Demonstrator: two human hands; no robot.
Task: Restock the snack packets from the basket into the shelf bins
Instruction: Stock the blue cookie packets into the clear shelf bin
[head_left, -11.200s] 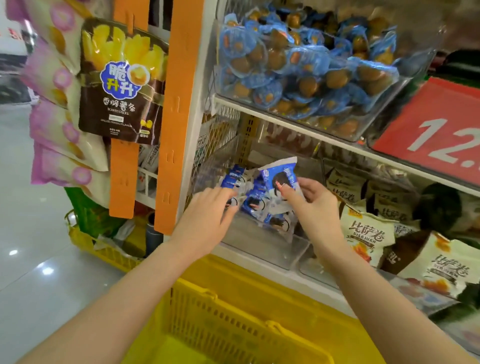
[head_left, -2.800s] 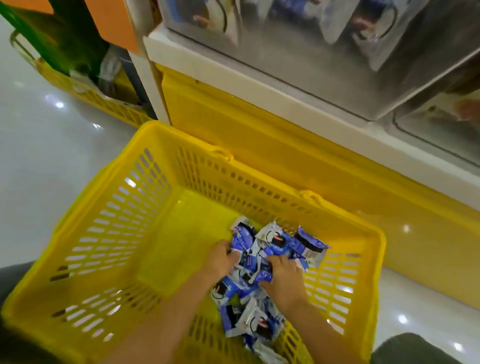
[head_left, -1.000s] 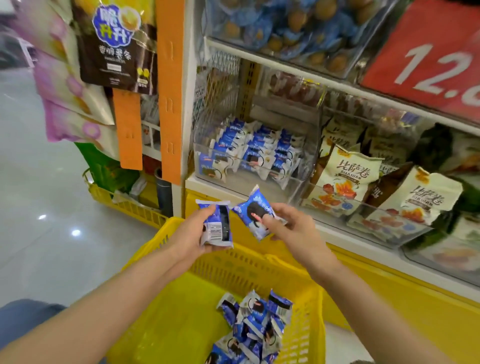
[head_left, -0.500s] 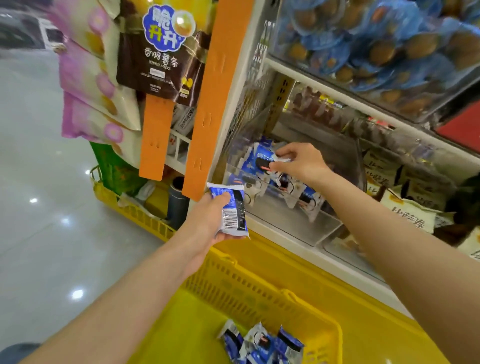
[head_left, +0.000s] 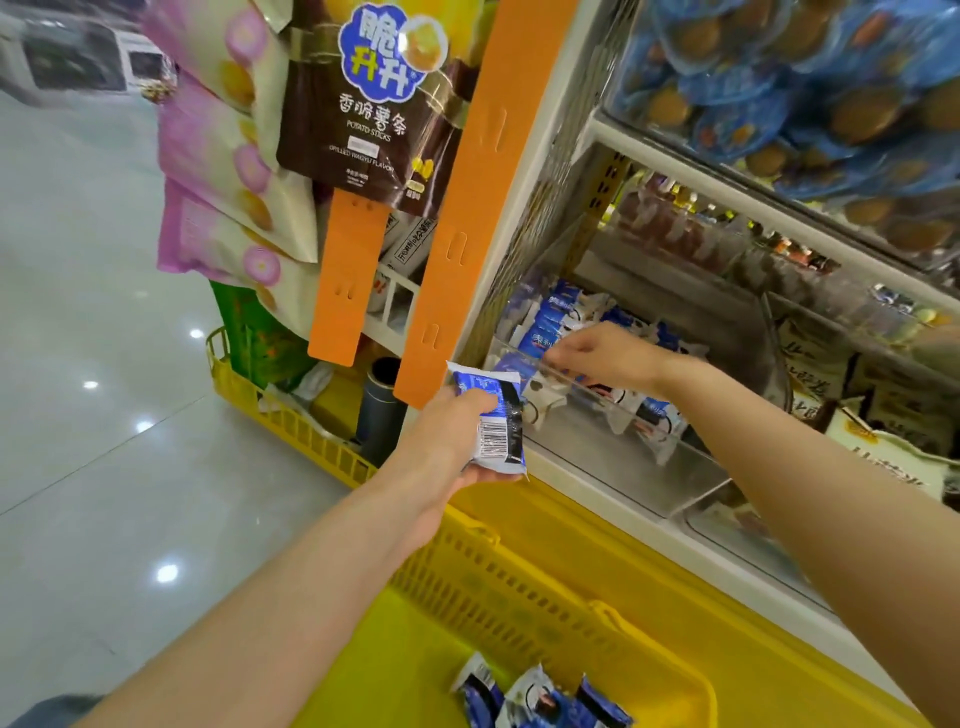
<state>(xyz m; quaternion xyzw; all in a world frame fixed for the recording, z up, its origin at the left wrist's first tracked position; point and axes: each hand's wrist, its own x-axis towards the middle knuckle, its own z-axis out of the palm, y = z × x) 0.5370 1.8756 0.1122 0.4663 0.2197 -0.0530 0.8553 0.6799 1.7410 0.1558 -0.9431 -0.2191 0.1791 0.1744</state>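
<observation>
The left hand (head_left: 447, 431) grips a blue snack packet (head_left: 493, 421) just in front of the clear bin (head_left: 649, 467); the right hand (head_left: 602, 353) is inside the bin, on the packets (head_left: 550, 317) there, too blurry to tell if it holds one; more packets (head_left: 535, 701) lie in the yellow basket (head_left: 519, 582) below.

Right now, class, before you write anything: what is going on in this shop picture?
A person is restocking a shop shelf. Their left hand holds a blue-and-white snack packet just in front of the clear shelf bin. Their right hand reaches into that bin among the stocked packets; blur hides whether it pinches one. More loose packets lie in the yellow basket below.
</observation>
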